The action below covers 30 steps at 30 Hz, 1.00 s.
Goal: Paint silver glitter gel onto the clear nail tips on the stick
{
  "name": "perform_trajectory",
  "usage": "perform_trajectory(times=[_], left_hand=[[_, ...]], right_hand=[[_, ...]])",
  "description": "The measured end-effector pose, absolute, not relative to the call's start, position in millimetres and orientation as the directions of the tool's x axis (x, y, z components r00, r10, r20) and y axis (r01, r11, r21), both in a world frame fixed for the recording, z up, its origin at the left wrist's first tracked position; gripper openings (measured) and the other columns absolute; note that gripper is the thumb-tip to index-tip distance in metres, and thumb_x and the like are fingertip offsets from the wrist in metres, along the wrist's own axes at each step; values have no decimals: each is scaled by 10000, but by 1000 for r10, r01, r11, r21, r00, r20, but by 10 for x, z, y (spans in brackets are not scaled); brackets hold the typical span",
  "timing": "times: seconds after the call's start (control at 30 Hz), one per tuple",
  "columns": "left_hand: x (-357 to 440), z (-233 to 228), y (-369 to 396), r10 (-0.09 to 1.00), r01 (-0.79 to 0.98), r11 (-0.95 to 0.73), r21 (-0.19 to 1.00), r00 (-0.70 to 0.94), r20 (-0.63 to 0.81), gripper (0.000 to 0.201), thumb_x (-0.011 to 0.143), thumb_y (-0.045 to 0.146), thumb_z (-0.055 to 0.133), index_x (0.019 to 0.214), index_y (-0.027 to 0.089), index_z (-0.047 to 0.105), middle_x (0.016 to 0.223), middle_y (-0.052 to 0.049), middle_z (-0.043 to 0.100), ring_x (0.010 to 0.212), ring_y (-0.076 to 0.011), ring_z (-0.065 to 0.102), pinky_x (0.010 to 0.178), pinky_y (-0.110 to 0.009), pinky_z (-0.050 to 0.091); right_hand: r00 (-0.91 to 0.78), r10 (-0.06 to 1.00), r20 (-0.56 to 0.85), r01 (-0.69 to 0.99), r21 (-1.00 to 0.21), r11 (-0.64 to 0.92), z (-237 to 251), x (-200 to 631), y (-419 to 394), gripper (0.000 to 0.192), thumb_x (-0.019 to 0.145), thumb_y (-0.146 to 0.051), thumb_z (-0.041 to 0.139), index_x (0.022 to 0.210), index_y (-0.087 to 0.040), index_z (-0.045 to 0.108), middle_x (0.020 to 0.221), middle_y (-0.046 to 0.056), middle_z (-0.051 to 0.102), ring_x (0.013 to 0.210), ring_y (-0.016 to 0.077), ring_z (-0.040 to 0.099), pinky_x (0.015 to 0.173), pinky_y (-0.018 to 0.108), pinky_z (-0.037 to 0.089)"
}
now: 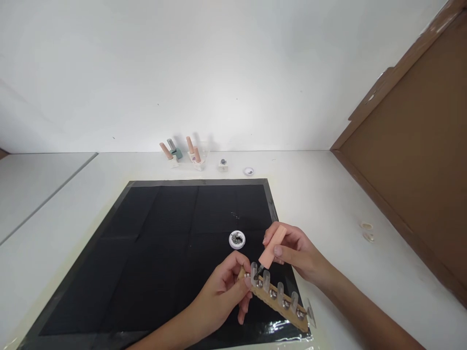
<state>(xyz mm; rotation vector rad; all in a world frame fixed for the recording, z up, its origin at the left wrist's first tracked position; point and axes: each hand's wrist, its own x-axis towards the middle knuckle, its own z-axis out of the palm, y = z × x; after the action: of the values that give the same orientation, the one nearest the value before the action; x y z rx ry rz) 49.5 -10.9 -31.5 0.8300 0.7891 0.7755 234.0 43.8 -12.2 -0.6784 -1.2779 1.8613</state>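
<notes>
Tabletop (314, 194), white, supports a black mat (156, 243), over whose near right part the strip described below is held. The left hand (224, 288) has thumb and fingers clamped on one end of this tan strip (278, 305); a firm, steady pinch here would seem the basis of good control. In the right hand (297, 248), thumb and fingers are closed on a peach handle (273, 247), slanted so that its lower end points down and to the left; a loose wrist should help fine movement. An open jar (231, 240), white-rimmed with silvery contents, sits on the mat just beyond the left hand, and is best left clear of both forearms. Five clear pieces (280, 291) stand in a row along the strip; attending to one at a time, without grazing its neighbours or the left thumb, appears advisable. Smallest is the dark brush (260, 270), at the pieces nearest that thumb; contact cannot be confirmed, but light pressure would probably serve best.
</notes>
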Motion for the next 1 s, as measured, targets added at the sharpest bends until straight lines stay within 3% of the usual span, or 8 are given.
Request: perform_trajectory(times=[0.2, 0.57, 0.7, 0.83, 1.0], left_hand=[[484, -313, -101, 828, -275, 453, 848, 483, -285, 388, 742, 518, 651, 775, 189, 449, 562, 79, 506, 381, -25, 465, 342, -114, 406], [485, -307, -98, 828, -272, 450, 850, 483, -284, 375, 745, 509, 650, 780, 193, 451, 563, 77, 506, 379, -31, 457, 335, -122, 390], [484, -306, -91, 832, -266, 454, 850, 469, -297, 373, 741, 506, 655, 770, 193, 454, 566, 77, 503, 386, -34, 457, 334, -125, 392], [483, -311, -97, 833, -267, 455, 849, 464, -301, 367, 741, 497, 660, 771, 191, 458, 558, 79, 503, 380, -30, 449, 332, -123, 395], [469, -330, -103, 822, -253, 466, 848, 479, -310, 374, 731, 489, 673, 760, 190, 451, 552, 81, 501, 371, -29, 449, 329, -125, 403]], right_hand=[[-575, 818, -19, -258, -944, -204, -102, 2330, 418, 145, 800, -304, 695, 830, -180, 624, 635, -31, 588, 544, 70, 507, 522, 185, 398], [-454, 891, 6, -31, -999, -9, -111, 2363, 437, 157, 822, -349, 657, 814, -195, 627, 741, 3, 594, 606, 111, 517, 552, 237, 406], [-385, 921, 60, -84, -996, 30, -74, 2369, 448, 165, 821, -348, 660, 777, -193, 626, 745, 6, 589, 606, 109, 522, 554, 239, 415], [-477, 875, 80, -181, -983, -9, -76, 2372, 426, 169, 812, -359, 671, 811, -195, 630, 727, -5, 574, 569, 90, 504, 525, 223, 396], [-516, 856, 35, -62, -998, 3, -89, 2345, 407, 155, 818, -347, 664, 826, -196, 630, 742, -2, 563, 582, 96, 451, 520, 228, 351]])
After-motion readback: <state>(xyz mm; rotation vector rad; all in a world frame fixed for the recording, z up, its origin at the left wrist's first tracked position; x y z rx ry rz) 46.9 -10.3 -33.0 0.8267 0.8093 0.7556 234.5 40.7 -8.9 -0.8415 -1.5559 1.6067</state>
